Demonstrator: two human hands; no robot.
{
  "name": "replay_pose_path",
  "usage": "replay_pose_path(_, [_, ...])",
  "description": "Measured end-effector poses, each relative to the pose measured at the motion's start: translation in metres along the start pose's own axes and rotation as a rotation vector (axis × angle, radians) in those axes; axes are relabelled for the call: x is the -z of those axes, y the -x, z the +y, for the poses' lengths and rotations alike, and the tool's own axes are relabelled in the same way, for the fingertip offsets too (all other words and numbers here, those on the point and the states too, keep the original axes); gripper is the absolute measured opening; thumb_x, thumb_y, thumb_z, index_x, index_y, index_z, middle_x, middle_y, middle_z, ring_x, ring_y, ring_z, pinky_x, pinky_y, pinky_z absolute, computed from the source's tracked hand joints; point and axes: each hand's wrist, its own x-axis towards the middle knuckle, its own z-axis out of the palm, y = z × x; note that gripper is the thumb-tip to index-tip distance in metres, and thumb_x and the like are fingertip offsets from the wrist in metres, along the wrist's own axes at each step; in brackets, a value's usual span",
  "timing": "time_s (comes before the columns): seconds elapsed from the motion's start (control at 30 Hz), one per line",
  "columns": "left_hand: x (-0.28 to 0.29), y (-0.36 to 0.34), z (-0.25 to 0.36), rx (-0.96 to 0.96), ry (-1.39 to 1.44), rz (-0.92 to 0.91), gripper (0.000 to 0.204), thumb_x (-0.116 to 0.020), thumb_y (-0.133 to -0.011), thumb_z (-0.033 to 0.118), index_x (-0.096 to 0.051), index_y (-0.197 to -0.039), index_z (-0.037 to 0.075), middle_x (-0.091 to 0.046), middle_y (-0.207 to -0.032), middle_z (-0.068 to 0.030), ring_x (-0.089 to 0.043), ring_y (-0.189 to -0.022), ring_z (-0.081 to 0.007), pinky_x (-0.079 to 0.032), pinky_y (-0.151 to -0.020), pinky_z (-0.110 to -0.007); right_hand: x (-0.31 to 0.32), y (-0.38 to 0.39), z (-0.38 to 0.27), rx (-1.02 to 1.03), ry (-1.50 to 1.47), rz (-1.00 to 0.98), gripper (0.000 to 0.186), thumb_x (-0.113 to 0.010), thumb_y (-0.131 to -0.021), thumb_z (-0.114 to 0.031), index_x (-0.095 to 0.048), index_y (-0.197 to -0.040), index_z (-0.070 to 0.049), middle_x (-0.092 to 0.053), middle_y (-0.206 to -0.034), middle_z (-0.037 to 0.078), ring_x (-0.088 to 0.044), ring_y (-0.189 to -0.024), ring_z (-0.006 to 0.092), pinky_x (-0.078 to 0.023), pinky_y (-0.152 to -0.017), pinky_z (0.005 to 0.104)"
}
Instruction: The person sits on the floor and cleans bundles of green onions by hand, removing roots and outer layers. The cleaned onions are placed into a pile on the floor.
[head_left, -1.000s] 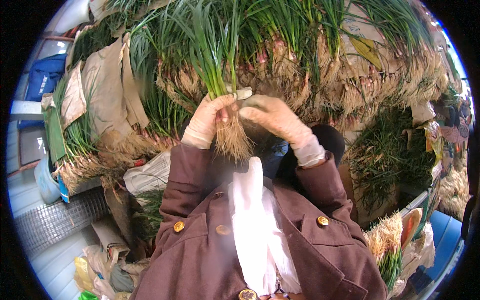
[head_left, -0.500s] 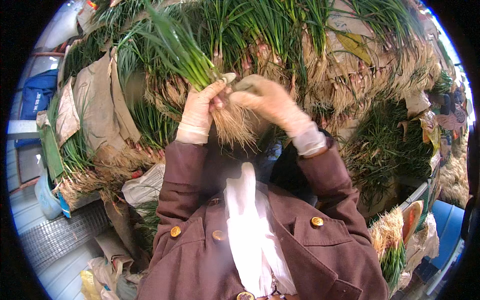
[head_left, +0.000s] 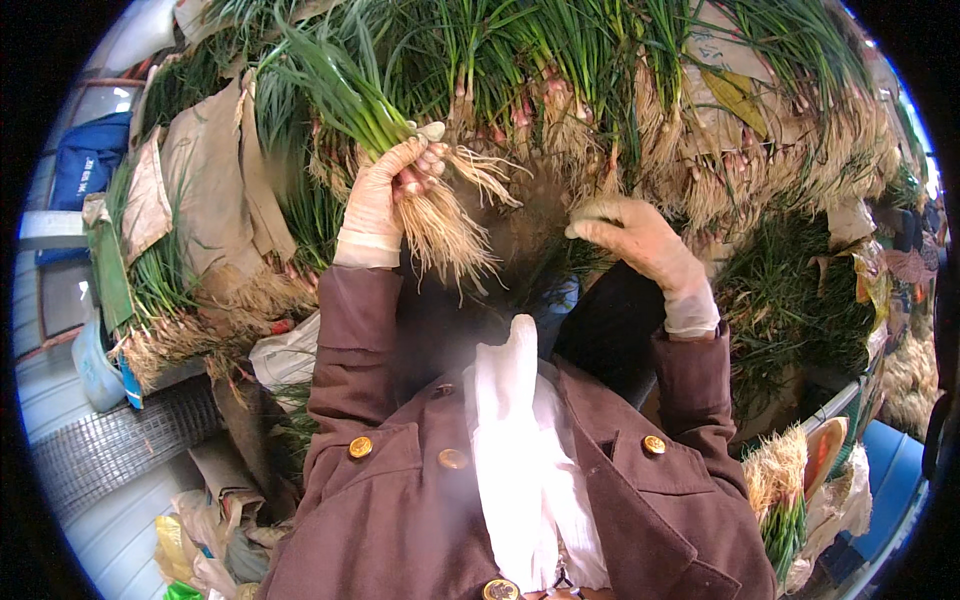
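compared with half a second ago, our right hand (head_left: 640, 243) is well apart from the bundle of green plants (head_left: 384, 130), out to the right, no longer up by its roots (head_left: 445, 235). our left hand (head_left: 383, 195) sits further left than a second ago, the bundle with it, and the leaves (head_left: 335, 85) slant more leftward. one root tuft (head_left: 482, 170) now juts rightward.

white cloth (head_left: 520, 450) overexposed; right edge bright; fisheye bending near rim; hazy patches.
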Motion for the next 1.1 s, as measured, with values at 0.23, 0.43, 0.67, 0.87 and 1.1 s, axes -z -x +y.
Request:
replay_pose_path(0.23, [-0.025,0.009,-0.003,-0.025,-0.146,-0.01,0.03,-0.063,-0.092,0.012,-0.063,-0.114,-0.008,-0.07,-0.09,-0.0106,-0.063,-0.073,-0.0128,-0.055,-0.07,-0.026,-0.053,-0.051,-0.026,0.051,-0.158,0.188,0.05,-0.07,-0.087,-0.019,-0.054,-0.133,-0.007,-0.061,-0.126,0.01,-0.062,-0.103,0.021,-0.05,-0.093,0.0322])
replay_pose_path(0.43, [-0.028,0.007,-0.006,-0.03,-0.15,0.009,0.028,-0.064,-0.091,0.011,-0.065,-0.112,-0.009,-0.07,-0.089,-0.0116,-0.064,-0.071,-0.0126,-0.056,-0.066,-0.025,-0.082,-0.057,-0.032,0.042,-0.496,0.075,0.033,-0.073,-0.084,-0.009,-0.064,-0.115,0.0,-0.067,-0.111,0.005,-0.061,-0.098,0.0142,-0.047,-0.092,0.0291])
replay_pose_path(0.67, [-0.012,0.008,0.002,-0.07,-0.235,0.063,0.027,-0.065,-0.09,0.01,-0.066,-0.111,-0.007,-0.071,-0.087,-0.0104,-0.063,-0.067,-0.0111,-0.051,-0.056,-0.02,-0.029,-0.017,0.007,-0.06,0.085,0.024,0.02,-0.066,-0.084,-0.018,-0.07,-0.098,-0.005,-0.07,-0.095,0.011,-0.066,-0.089,0.0195,-0.051,-0.083,0.0306])
replay_pose_path(0.87, [-0.026,0.013,-0.007,-0.032,-0.283,-0.005,0.027,-0.067,-0.089,0.013,-0.066,-0.108,-0.007,-0.07,-0.082,-0.0107,-0.062,-0.064,-0.01,-0.046,-0.052,-0.02,-0.042,-0.045,-0.05,0.232,0.13,0.52,0.035,-0.067,-0.089,-0.037,-0.07,-0.106,-0.006,-0.068,-0.108,0.014,-0.066,-0.098,0.0257,-0.052,-0.086,0.0351])
replay_pose_path(1.1, [-0.04,0.019,-0.008,-0.024,-0.355,-0.015,0.025,-0.067,-0.088,0.013,-0.068,-0.106,-0.005,-0.07,-0.081,-0.0108,-0.058,-0.057,-0.0068,-0.04,-0.046,-0.017,-0.058,-0.069,-0.033,0.152,-0.076,0.386,0.026,-0.069,-0.087,-0.028,-0.071,-0.095,-0.004,-0.068,-0.093,0.01,-0.064,-0.09,0.0214,-0.049,-0.084,0.0336])
